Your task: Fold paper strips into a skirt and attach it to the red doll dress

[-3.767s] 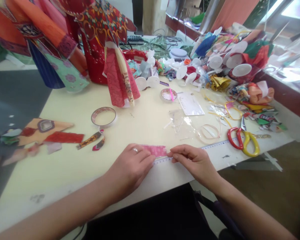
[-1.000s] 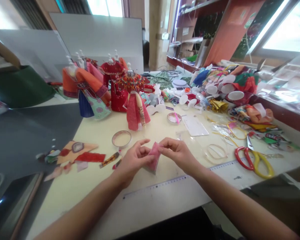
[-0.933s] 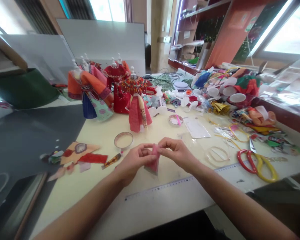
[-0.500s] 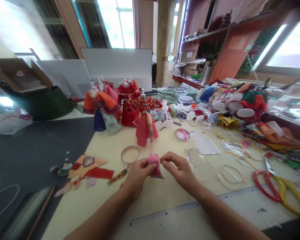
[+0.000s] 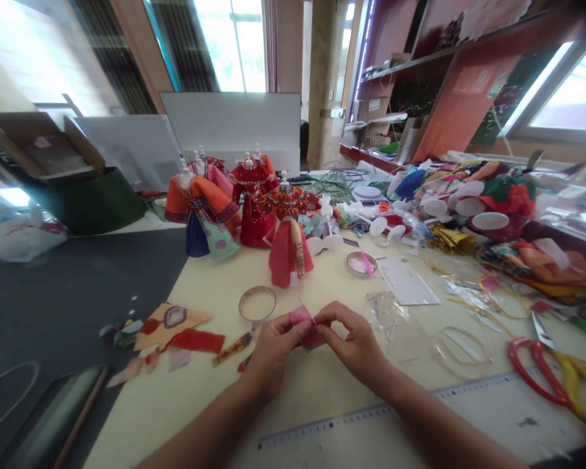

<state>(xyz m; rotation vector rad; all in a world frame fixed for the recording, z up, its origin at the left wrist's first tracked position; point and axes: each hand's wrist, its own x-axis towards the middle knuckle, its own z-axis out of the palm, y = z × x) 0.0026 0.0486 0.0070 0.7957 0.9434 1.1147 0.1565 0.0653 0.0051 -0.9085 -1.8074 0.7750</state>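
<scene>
A small pink piece of fabric (image 5: 301, 315) is held above the cream tabletop. My left hand (image 5: 279, 339) pinches it between thumb and fingers from the left side. Closed in a pinch, my right hand (image 5: 344, 332) grips the fabric's right edge. Just behind my hands lies a round tape ring (image 5: 257, 303). Beyond it stands a miniature dress with a red skirt (image 5: 279, 257). A patterned strip (image 5: 232, 348) rests left of my left hand.
Fabric scraps (image 5: 195, 340) lie on the left. At the right are red-and-yellow scissors (image 5: 540, 371), a clear plastic bag (image 5: 385, 312) and a white card (image 5: 410, 281). A long ruler (image 5: 322, 426) crosses the front. Miniature costumes (image 5: 202, 208) stand behind, beside a heap of fabric and white discs (image 5: 488, 220).
The pink fabric has tilted between my hands, and its lower part has turned toward the right. My right fingers have moved onto its edge. The view has shifted slightly.
</scene>
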